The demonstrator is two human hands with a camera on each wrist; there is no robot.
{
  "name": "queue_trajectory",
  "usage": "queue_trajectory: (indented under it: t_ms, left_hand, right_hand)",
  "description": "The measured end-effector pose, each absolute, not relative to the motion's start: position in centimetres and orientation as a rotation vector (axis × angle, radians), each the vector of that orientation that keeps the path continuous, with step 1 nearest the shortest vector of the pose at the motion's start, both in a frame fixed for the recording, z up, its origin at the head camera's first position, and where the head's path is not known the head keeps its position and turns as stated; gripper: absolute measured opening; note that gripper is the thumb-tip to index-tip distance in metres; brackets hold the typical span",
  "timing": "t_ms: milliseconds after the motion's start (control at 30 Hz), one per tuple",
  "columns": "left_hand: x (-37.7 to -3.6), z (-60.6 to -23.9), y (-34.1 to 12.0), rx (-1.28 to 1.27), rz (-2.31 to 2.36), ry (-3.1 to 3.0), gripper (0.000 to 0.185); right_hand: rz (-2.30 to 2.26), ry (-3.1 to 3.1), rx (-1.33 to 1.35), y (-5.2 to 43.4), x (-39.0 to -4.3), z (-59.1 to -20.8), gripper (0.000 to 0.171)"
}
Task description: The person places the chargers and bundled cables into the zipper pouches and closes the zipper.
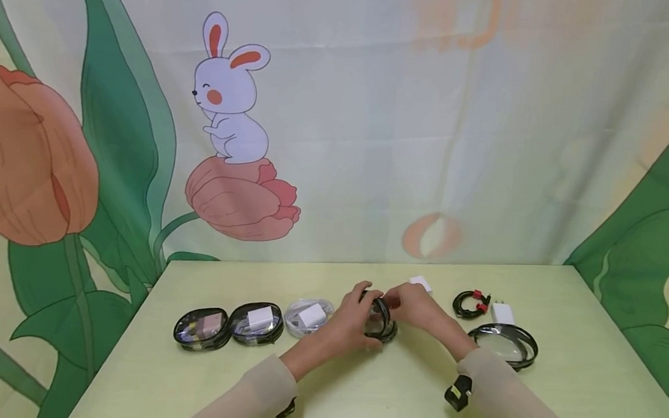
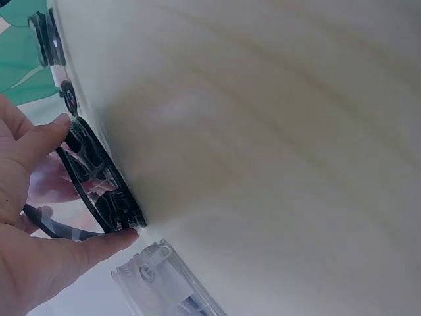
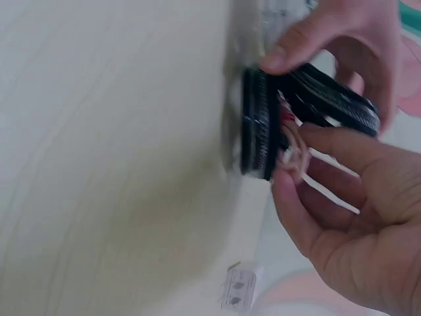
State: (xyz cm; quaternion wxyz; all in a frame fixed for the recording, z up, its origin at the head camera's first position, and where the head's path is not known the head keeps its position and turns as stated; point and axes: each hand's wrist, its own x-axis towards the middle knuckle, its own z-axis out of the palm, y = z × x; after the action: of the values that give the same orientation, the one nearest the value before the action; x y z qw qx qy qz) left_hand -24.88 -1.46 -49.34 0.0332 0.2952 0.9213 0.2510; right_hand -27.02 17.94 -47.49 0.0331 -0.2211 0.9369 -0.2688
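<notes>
In the head view, the open black-rimmed case point(image 1: 390, 332) stands on the pale table point(image 1: 392, 401) between the two hands. The left hand point(image 1: 353, 319) is at its left side and holds it; the right hand point(image 1: 415, 305) is just at its right side, with fingers bent. To the left of the open case, the clear case point(image 1: 292, 321) lies near; to its right, well apart, are the coiled black cable point(image 1: 462, 308) with red ties and the empty-looking oval case point(image 1: 534, 352).

In the left wrist view, the left hand spans the open case, thumb and finger touching its opposite ends, and the lid is raised.

In the right wrist view, the right hand pinches the pale pinkish coil point(image 3: 297, 158) between thumb and finger, at the mouth of the open case. This part is blurred, so I cannot tell how far inside the coil is.
</notes>
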Motion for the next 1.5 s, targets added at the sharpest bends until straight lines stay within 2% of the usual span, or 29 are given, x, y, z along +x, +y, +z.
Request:
queue_trajectory:
  t_ms: [167, 267, 367, 600, 900, 1000, 1167, 1233, 1367, 1500]
  left_hand:
    - [-24.9, -49.2, -1.4, 0.909, 0.780, 2.840, 0.092]
    - [-24.9, -49.1, -1.4, 0.917, 0.801, 2.833, 0.090]
    - [-25.0, -48.9, -1.3, 0.929, 0.789, 2.829, 0.091]
    - [-25.0, -49.0, -1.1, 0.952, 0.740, 2.836, 0.093]
    - [-25.0, -49.2, -1.0, 0.941, 0.742, 2.830, 0.093]
    - [-25.0, -49.2, -0.8, 0.934, 0.722, 2.829, 0.093]
    - [-25.0, -49.1, -0.6, 0.912, 0.703, 2.835, 0.095]
    - [-25.1, -49.2, -0.7, 0.905, 0.707, 2.839, 0.095]
    - [-25.1, -49.4, -0.8, 0.905, 0.717, 2.841, 0.096]
    - [-25.1, -49.6, -0.8, 0.916, 0.725, 2.837, 0.096]
  right_hand:
    - [-0.924, 2.838, -0.727, 18.7, -26.9, -47.5, 0.011]
    - [-0.883, 2.890, -0.782, 18.4, -26.7, -48.1, 0.007]
    - [-0.766, 2.960, -0.812, 17.9, -26.4, -48.7, 0.011]
    - [-0.621, 2.997, -0.744, 17.4, -26.1, -49.5, 0.014]
    - [-0.805, 2.842, -0.854, 18.9, -26.8, -49.0, 0.015]
    - [-0.913, 2.885, -0.768, 20.2, -27.6, -48.8, 0.026]
    - [-1.059, 3.033, -0.378, 22.4, -29.3, -48.9, 0.061]
    - [-1.076, 3.022, -0.267, 23.0, -29.8, -49.1, 0.069]
    - [-1.002, 2.985, -0.182, 23.5, -30.4, -49.8, 0.074]
    - [-0.942, 3.009, -0.188, 23.2, -30.5, -50.7, 0.070]
